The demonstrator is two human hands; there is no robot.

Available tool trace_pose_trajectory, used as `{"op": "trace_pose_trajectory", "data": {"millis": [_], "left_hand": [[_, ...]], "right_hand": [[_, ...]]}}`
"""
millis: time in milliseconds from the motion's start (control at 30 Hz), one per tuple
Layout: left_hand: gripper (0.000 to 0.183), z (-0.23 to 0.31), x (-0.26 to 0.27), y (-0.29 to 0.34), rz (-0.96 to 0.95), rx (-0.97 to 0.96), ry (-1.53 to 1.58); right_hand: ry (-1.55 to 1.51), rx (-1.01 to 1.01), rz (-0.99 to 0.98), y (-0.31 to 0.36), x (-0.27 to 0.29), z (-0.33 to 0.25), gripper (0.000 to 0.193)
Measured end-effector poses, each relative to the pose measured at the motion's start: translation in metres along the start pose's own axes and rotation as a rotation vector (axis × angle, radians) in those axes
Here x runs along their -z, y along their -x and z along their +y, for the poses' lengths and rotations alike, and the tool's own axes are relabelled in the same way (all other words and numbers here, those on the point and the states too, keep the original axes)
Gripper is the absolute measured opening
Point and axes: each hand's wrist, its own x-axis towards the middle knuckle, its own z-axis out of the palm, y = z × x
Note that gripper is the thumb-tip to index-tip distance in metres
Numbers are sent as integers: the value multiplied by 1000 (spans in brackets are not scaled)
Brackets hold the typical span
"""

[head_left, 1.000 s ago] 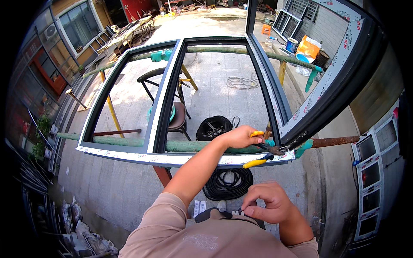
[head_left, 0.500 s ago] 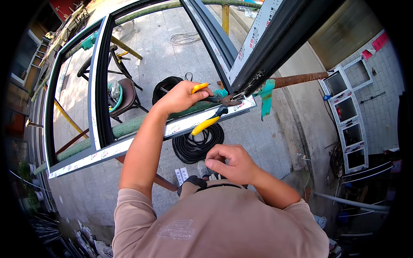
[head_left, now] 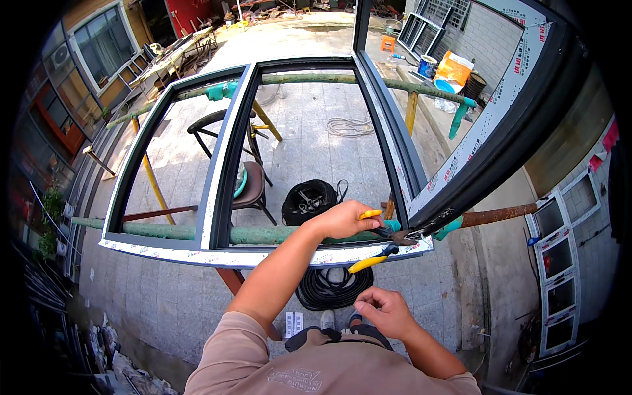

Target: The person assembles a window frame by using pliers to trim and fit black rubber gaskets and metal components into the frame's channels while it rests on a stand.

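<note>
One left hand (head_left: pixel 343 220) grips one handle (head_left: pixel 370 214) of one pair of pliers (head_left: pixel 400 238) at one frame (head_left: pixel 309 256); one right hand (head_left: pixel 385 311) curls, contents unclear.

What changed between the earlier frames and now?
The head view swung right and down, then back left and up. The right hand looks slightly more tightly curled than a second ago. No visible grab or release. Unchanged: left hand gripping one handle of the pliers at the window frame's near right corner.
</note>
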Motion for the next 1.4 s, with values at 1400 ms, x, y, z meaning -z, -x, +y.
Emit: {"op": "trace_pose_trajectory", "data": {"millis": [1400], "left_hand": [[22,13,2,3,10,87,39]], "right_hand": [[-53,-39,-82,13,-17,5,22]]}}
